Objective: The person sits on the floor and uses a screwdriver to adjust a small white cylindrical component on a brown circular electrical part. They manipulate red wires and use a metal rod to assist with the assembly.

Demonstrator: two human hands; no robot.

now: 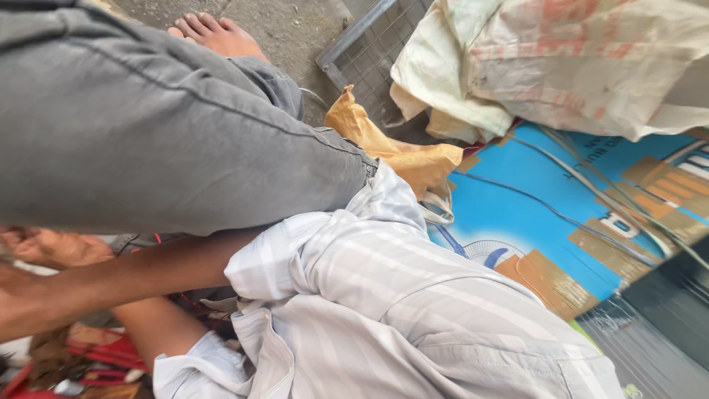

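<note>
We look down over a bent knee in grey denim trousers [148, 118], the largest shape in view, filling the upper left. Below it spreads a pale striped cotton shirt [384, 295], worn on the torso and running from the centre to the lower right. To the right lies a flattened blue printed cardboard box patched with brown tape [532, 199], crossed by thin grey cables [591, 192]. Above that sit bulging off-white woven sacks with faded red print [561, 59], and beside them a crumpled yellow-brown paper bag [399, 148] and a grey wire mesh panel [369, 52]. A bare foot [218, 33] rests on the grey concrete floor [295, 22] at the top.

Two bare forearms reach toward the lower left, under the knee; the long axis of the upper forearm [133, 281] runs roughly level. Both hands leave the picture at the left edge, so we cannot tell whether they are spread or closed on anything. Nearest to them lies a blurred heap of red and brown scraps [96, 355] at the bottom left corner.
</note>
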